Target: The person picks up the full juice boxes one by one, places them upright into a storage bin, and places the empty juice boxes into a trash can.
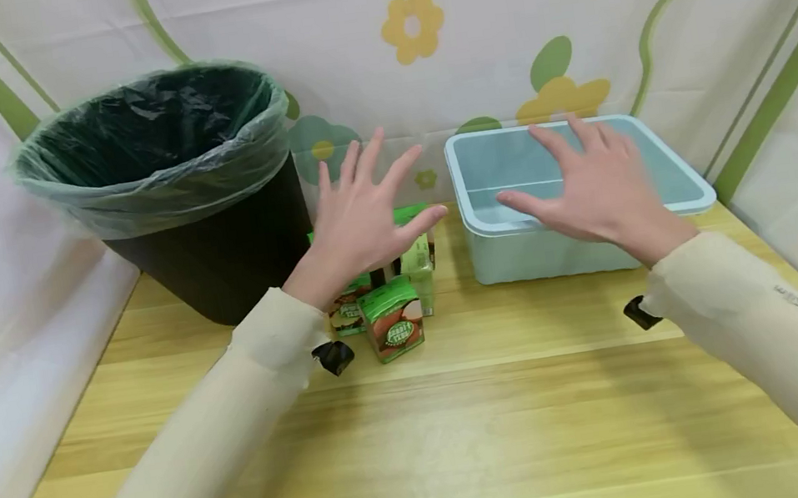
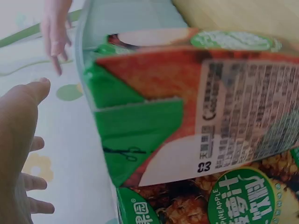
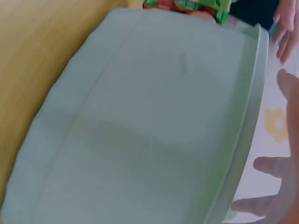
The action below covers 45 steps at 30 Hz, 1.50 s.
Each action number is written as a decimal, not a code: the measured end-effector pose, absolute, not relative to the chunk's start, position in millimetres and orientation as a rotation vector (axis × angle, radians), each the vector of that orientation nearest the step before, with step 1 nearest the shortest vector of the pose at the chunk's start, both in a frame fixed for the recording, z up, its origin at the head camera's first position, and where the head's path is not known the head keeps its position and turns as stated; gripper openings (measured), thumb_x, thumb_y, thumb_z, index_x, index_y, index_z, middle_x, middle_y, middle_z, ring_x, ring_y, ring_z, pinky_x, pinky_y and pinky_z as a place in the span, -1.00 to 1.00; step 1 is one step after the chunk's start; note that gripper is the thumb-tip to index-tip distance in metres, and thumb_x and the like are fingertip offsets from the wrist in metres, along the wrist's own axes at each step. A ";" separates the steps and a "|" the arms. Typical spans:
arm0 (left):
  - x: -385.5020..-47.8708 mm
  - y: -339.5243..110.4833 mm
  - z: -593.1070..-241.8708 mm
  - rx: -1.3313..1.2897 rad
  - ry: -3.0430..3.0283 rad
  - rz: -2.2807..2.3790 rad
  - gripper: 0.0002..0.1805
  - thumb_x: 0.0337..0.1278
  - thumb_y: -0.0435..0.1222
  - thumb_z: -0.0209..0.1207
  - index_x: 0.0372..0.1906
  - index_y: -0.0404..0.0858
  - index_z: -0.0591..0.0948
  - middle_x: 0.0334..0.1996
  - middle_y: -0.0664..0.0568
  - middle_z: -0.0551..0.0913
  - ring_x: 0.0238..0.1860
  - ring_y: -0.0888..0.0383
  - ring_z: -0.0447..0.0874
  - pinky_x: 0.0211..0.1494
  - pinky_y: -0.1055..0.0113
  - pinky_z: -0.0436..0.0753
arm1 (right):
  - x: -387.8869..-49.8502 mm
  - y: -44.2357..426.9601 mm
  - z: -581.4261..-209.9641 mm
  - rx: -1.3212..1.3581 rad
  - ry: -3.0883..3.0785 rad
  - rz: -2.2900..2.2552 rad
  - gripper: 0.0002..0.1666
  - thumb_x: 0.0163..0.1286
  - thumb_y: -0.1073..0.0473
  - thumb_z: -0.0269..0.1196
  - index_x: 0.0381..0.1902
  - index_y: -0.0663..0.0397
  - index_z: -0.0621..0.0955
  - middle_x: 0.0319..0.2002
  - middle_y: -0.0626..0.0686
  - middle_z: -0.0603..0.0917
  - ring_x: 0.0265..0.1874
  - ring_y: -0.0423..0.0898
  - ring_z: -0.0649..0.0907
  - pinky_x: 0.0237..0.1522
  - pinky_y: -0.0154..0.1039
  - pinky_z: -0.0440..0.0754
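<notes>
My left hand (image 1: 360,216) hovers with fingers spread above a cluster of small juice cartons, holding nothing. The front carton (image 1: 396,325) is red-brown with a green top. Behind it are another carton (image 1: 348,310) and a pale green one (image 1: 417,268), partly hidden by my hand. In the left wrist view, a carton (image 2: 154,126) with a folded green end lies close to the camera, over a pineapple juice carton (image 2: 196,203). My right hand (image 1: 599,193) hangs with fingers spread over the light blue plastic box (image 1: 544,255), whose wall (image 3: 140,116) fills the right wrist view.
A black bin (image 1: 218,256) lined with a translucent green bag (image 1: 158,201) stands at the back left. Behind everything hangs a white flower-patterned cloth (image 1: 340,29). The wooden tabletop (image 1: 455,443) stretches toward me in front of the cartons and box.
</notes>
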State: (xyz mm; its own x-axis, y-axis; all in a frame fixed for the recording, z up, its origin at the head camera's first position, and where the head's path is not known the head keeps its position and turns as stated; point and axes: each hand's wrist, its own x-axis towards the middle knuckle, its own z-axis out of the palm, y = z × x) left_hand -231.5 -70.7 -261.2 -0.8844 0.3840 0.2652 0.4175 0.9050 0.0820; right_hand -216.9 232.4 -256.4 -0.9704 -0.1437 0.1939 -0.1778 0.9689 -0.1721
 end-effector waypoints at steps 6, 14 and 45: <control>-220.7 -83.3 -262.1 -0.620 -2.710 -0.414 -0.13 0.35 0.44 0.05 0.68 0.30 0.21 0.76 0.02 0.01 0.72 -0.23 0.06 0.69 -0.38 0.04 | -216.2 271.0 -258.3 0.220 -2.904 0.464 0.17 0.39 -0.64 0.07 0.75 -0.27 0.07 0.73 0.33 -0.03 0.66 0.48 0.03 0.58 0.49 -0.04; -195.1 -103.3 -275.9 -0.681 -2.497 -0.693 -0.33 0.43 0.17 0.23 0.54 0.10 0.49 0.66 -0.05 0.29 0.63 -0.16 0.30 0.58 -0.33 0.29 | -214.2 322.3 -278.9 0.038 -2.900 0.555 0.11 0.46 -0.58 0.02 0.76 -0.29 -0.01 0.74 0.26 -0.02 0.67 0.43 0.03 0.47 0.59 0.03; -134.0 -133.0 -344.7 -0.573 -2.063 -1.266 -0.61 0.04 -0.41 0.54 0.03 -0.25 0.81 0.00 -0.05 0.79 -0.22 0.07 0.62 -0.13 0.51 0.57 | -196.9 361.6 -310.5 -0.182 -2.765 1.092 0.24 0.41 -0.43 0.28 0.76 -0.19 -0.09 0.76 -0.09 -0.18 0.75 0.21 -0.21 0.65 0.44 -0.18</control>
